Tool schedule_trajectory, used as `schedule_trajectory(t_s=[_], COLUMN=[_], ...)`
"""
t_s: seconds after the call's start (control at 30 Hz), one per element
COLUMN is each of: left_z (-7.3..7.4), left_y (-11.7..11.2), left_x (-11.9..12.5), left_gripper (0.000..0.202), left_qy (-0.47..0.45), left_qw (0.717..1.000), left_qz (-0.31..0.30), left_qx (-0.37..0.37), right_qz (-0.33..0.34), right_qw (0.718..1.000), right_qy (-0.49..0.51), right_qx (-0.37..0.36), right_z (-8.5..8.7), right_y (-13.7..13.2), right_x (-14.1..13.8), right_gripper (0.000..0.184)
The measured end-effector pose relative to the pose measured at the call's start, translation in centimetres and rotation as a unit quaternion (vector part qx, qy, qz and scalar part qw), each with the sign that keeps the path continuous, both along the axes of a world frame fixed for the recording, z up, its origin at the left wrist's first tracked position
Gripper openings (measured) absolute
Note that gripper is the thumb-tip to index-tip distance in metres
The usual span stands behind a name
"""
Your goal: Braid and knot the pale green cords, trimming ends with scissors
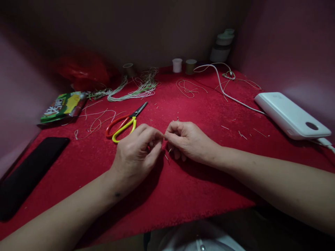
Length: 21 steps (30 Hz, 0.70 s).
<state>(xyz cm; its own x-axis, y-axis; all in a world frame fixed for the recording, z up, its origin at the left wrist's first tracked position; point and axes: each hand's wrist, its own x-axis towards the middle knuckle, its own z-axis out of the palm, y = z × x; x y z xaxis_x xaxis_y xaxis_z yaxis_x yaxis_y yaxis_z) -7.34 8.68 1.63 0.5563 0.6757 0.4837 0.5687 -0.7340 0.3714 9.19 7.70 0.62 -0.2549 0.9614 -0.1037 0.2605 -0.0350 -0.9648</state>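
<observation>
My left hand (138,151) and my right hand (187,141) meet fingertip to fingertip over the middle of the red cloth (183,188). Both are closed in a pinch on a short piece of thin pale thread (167,153), whose ends poke out below the fingers. A tiny metal bit (178,119) shows just above my right hand's knuckles. The orange and yellow scissors (125,123) lie shut on the cloth just left of my left hand, apart from it.
A bundle of pale cords (136,89) and loose threads (96,120) lie at the back left. Behind stand small spools (177,65). A white power bank (291,115) with its cable (225,92) sits right. A green packet (64,104) and black case (28,174) lie left.
</observation>
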Motion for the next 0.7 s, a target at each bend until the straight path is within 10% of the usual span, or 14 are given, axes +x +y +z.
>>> schedule_trajectory(t_s=[0.27,0.7], left_z=[-0.23,-0.51], left_y=[0.32,0.47], left_x=[0.18,0.06], left_gripper=[0.009,0.01], left_qy=[-0.029,0.041], left_qw=[0.999,0.987], left_qz=[-0.009,-0.065], left_qx=[-0.032,0.144], right_qz=[0.003,0.045], right_qw=[0.999,0.985], right_qy=[0.032,0.143], right_qx=[-0.03,-0.085], right_z=[0.05,0.02], right_y=[0.19,0.58], right_x=[0.16,0.74], right_gripper=[0.016,0.017])
